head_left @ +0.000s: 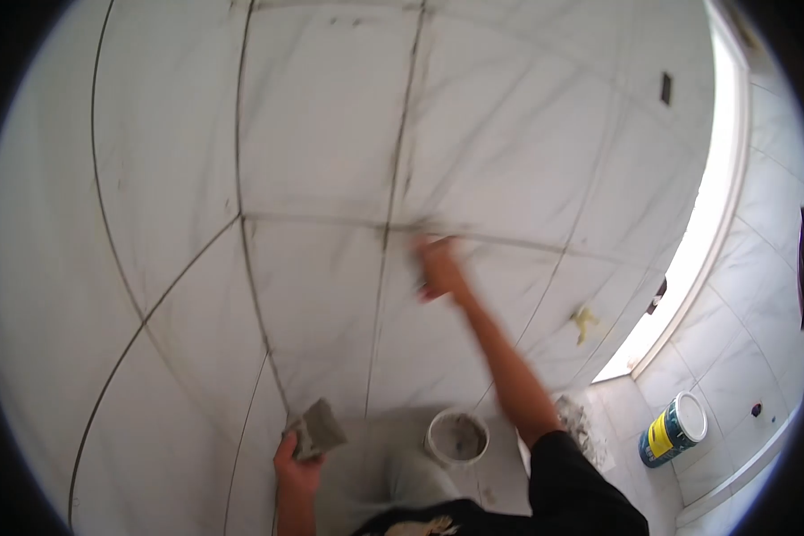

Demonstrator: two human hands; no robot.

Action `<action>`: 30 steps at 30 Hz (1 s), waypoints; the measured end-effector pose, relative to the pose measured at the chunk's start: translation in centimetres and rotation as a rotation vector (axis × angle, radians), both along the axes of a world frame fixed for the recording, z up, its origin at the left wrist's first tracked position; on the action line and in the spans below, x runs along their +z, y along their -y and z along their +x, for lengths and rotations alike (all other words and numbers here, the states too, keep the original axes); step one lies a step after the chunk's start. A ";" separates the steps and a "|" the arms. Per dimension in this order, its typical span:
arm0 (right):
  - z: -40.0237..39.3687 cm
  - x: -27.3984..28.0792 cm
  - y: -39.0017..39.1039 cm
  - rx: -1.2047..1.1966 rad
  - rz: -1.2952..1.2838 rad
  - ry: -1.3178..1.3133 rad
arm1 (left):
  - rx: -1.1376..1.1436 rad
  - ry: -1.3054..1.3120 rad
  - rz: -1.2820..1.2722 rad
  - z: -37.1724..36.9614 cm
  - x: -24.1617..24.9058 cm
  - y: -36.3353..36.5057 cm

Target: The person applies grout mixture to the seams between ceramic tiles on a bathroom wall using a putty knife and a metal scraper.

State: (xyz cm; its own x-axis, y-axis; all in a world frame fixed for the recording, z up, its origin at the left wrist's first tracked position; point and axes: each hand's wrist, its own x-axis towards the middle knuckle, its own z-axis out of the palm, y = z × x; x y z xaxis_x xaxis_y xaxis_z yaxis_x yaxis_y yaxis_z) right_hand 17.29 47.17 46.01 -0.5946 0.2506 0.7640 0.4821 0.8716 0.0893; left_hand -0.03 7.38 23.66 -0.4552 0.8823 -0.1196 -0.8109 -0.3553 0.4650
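Observation:
Marbled white tiles (330, 116) with dark joints cover the wall before me. My right hand (439, 266) is raised against the wall just below a horizontal joint, closed and smeared by motion; what it grips is too blurred to name. Low on the left, my left hand (298, 464) grips a flat board (318, 429) coated with grey paste. A round white bucket (457, 438) with grey residue inside stands on the floor between my arms.
A blue-green can (674, 431) with a yellow label and white lid stands at the lower right. Grey rubble (581, 433) lies beside my right arm. A yellowish piece (584, 323) shows on the wall. A bright doorway edge (701, 223) runs down the right.

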 end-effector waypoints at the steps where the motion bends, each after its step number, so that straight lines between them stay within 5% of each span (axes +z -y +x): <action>1: -4.9 -0.4 3.4 -0.043 -0.800 -0.177 | -0.022 -0.018 0.042 0.6 0.5 -0.7; 2: -4.6 8.1 16.7 -0.037 -1.299 -0.245 | -0.001 0.034 0.023 1.1 0.6 0.0; 5: -4.1 7.6 16.9 0.307 -1.237 -0.208 | 0.083 0.087 0.086 3.0 1.7 1.3; 7: -1.0 7.2 15.6 0.689 -1.383 -0.417 | 0.133 0.086 0.122 3.7 1.8 2.5; 13: 12.1 13.6 10.7 0.925 -1.149 -0.770 | 0.169 0.141 -0.197 5.1 3.0 3.0; 17: 18.4 22.7 8.1 0.254 -0.414 -0.843 | 0.081 0.066 -0.064 3.4 2.6 -0.3; 19: 22.0 26.8 1.5 -0.247 0.190 -0.779 | 0.091 0.091 -0.014 4.0 3.7 -1.8; 22: 23.2 32.0 1.7 -0.421 0.140 -0.848 | 0.101 0.031 -0.108 5.2 5.0 -2.3; 24: 24.5 34.5 -1.6 -0.547 0.303 -0.665 | 0.046 0.096 -0.113 5.2 3.8 -2.7; 29: 24.2 34.0 0.3 -0.683 0.152 -0.410 | 0.063 0.025 -0.126 5.9 3.6 -2.6; 30: 25.0 35.3 2.3 -0.601 -0.062 -0.494 | 0.081 0.012 -0.142 6.3 4.2 -2.8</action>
State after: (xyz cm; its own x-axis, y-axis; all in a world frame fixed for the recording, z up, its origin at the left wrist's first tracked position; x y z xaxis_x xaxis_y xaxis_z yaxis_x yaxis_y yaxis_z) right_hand 42.28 44.84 81.30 0.0621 0.4727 0.8790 0.8445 0.4446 -0.2987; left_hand 6.26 10.19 27.88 -0.5223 0.8164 -0.2465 -0.7880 -0.3516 0.5054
